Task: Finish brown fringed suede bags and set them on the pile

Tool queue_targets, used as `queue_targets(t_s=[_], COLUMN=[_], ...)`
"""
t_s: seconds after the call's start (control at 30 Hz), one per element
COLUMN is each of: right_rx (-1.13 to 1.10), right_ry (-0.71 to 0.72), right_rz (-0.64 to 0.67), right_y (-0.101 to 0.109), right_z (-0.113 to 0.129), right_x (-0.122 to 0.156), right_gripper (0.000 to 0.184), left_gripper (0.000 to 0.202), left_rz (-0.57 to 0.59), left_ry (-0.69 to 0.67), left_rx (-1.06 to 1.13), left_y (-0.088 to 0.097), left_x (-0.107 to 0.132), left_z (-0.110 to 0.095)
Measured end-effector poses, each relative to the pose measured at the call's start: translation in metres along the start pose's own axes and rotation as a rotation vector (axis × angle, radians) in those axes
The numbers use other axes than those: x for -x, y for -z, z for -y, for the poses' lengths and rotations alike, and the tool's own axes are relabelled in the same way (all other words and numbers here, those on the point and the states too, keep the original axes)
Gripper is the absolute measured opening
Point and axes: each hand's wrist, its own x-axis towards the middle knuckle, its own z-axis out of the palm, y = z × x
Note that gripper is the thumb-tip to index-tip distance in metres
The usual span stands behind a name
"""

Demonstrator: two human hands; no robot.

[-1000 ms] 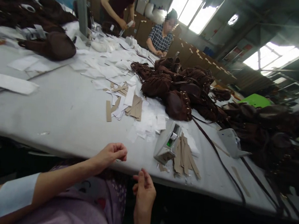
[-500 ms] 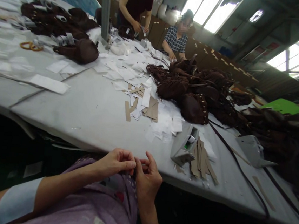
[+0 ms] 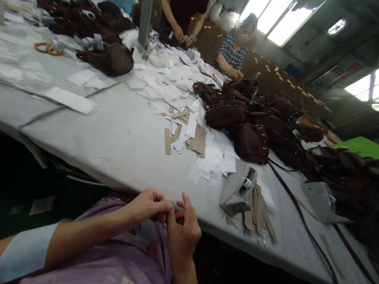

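Both hands meet over my lap, just in front of the table edge. My left hand point(image 3: 151, 206) is closed, thumb pressed against curled fingers. Touching it at the fingertips is my right hand point(image 3: 184, 228), its thumb and a finger pinched and another finger raised. Whatever lies between the fingertips is too small or hidden to make out. Under them is a purple apron point(image 3: 125, 256). A grey tape dispenser point(image 3: 238, 193) stands nearest to my right hand, with tan card strips point(image 3: 259, 211) beside it.
A pile of dark brown bags point(image 3: 255, 121) covers the right of the white table point(image 3: 108, 147); more brown bags point(image 3: 117, 59) lie at left. White papers point(image 3: 161, 83) and tan strips point(image 3: 198, 143) are scattered mid-table. Two people point(image 3: 233, 52) work across it. A strap point(image 3: 297, 206) trails toward me.
The view has shifted slightly, so the table's contents sit a little further right. My hands stay together, the right one turned slightly. Across the table, the co-workers' hands have moved a little.
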Motion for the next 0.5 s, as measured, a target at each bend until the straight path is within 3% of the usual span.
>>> queue_targets(t_s=[0.1,0.23,0.5], right_rx=[0.028,0.017,0.026], right_ry=[0.094,0.138,0.233], right_rz=[-0.007,-0.023,-0.078], right_y=[-0.003,-0.006,-0.009], right_z=[0.0,-0.002,-0.004], right_x=[0.001,0.004,0.002], right_gripper=[0.027,0.007,0.007], left_gripper=[0.027,0.025,0.029], left_rz=[-0.059,-0.023,0.021], left_ry=[0.071,0.19,0.275], left_rx=[0.052,0.137,0.245], left_y=[0.0,0.004,0.011], left_x=[-0.003,-0.005,-0.007], left_z=[0.007,0.012,0.015])
